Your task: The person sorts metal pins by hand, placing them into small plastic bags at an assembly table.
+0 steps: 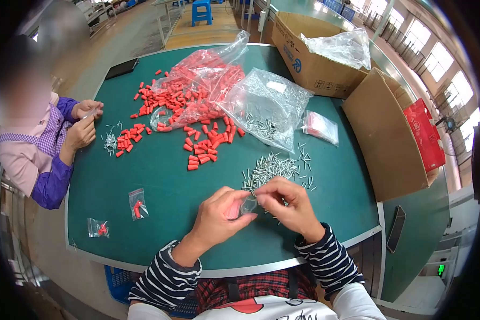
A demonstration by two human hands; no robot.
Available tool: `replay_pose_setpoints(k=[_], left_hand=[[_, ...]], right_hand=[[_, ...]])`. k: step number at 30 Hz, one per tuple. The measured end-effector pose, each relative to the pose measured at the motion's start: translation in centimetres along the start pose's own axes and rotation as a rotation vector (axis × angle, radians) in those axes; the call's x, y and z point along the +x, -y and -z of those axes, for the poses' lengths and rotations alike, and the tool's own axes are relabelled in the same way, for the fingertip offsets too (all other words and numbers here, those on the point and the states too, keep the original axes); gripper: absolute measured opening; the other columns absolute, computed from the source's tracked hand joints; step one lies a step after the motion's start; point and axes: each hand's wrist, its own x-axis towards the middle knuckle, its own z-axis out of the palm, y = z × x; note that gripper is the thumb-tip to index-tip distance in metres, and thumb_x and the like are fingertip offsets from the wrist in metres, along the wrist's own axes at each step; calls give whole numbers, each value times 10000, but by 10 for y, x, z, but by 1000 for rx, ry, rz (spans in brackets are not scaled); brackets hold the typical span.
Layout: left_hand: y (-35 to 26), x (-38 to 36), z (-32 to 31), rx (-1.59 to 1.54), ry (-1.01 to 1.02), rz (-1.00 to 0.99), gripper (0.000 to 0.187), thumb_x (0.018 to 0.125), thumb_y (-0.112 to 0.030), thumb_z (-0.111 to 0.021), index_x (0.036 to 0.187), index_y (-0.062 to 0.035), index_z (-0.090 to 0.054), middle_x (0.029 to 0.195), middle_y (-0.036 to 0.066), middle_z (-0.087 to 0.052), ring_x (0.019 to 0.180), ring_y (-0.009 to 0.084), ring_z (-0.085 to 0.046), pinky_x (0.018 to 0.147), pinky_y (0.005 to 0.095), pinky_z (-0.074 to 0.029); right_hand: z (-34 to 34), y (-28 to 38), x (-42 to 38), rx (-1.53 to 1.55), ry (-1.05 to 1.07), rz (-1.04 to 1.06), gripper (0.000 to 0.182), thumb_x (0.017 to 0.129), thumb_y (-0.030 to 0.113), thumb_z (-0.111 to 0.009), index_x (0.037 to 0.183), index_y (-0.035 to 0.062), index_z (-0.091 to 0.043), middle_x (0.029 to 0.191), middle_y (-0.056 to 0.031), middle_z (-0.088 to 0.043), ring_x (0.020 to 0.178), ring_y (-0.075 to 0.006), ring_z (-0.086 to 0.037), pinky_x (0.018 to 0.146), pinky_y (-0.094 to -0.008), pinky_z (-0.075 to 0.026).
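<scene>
My left hand (216,216) is closed around a small clear plastic bag (248,205), near the table's front edge. At the bag's opening, the fingers of my right hand (285,202) are pinched together; what they hold, if anything, is too small to tell. Just beyond my hands lies a pile of small metal pins (272,169). Loose red caps (200,154) are spread farther back, beside a large bag of red caps (197,74) and a clear bag with metal pins (266,106). Two small bags with red pieces (138,205) (98,228) lie at the left.
A co-worker (42,128) at the left edge holds a small bag over the green table (160,240). Cardboard boxes (378,128) stand at the right, one with a red package (424,136). A stack of clear bags (321,128) and a black phone (121,69) lie on the table.
</scene>
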Motion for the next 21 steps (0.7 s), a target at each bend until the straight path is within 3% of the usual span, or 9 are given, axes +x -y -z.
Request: replay_pose_setpoints(k=[2, 6, 7, 11, 16, 21], left_hand=[[-1, 1, 3, 2, 18, 3, 422, 688, -120, -852, 1055, -21, -669, 898, 83, -645, 771, 194, -632, 704, 294, -513], [-5, 2, 11, -33, 105, -34, 418, 689, -128, -857, 1049, -22, -672, 881, 79, -638, 771, 189, -632, 705, 295, -512], [-5, 2, 15, -40, 131, -46, 415, 691, -128, -857, 1047, -22, -673, 878, 78, -636, 772, 188, -633, 706, 295, -512], [-6, -1, 30, -57, 117, -4, 407, 689, -126, -857, 1039, -27, -676, 863, 75, -631, 775, 189, -633, 703, 300, -509], [10, -1, 45, 7, -2, -14, 408, 684, -121, -855, 1039, -33, -675, 859, 73, -630, 773, 198, -631, 699, 303, -507], [11, -1, 41, -1, -55, 23, 407, 702, -163, -851, 1045, -40, -671, 877, 80, -626, 793, 215, -629, 718, 321, -510]], right_hand=[[-1, -4, 14, -17, -49, -30, 85, 862, 36, -678, 941, 9, -693, 810, -9, -600, 670, -53, -519, 577, -213, -406], [-17, -21, 60, -293, 34, 204, 129, 861, 52, -681, 985, 18, -680, 895, -94, -623, 713, -171, -628, 636, -291, -498], [-22, -19, 71, -364, 93, 152, 165, 842, 81, -699, 996, 29, -674, 993, -127, -626, 800, -258, -656, 702, -347, -527], [-54, -39, 108, -529, 87, 369, 250, 800, 122, -720, 1033, 50, -668, 1070, -127, -620, 957, -302, -628, 793, -386, -523], [-68, -51, 120, -729, 166, 409, 185, 778, 100, -656, 962, 87, -668, 949, -101, -606, 893, -299, -632, 738, -407, -524], [-67, -37, 124, -773, 248, 321, 241, 789, 116, -657, 1026, 80, -634, 930, -132, -601, 855, -339, -630, 717, -432, -518]])
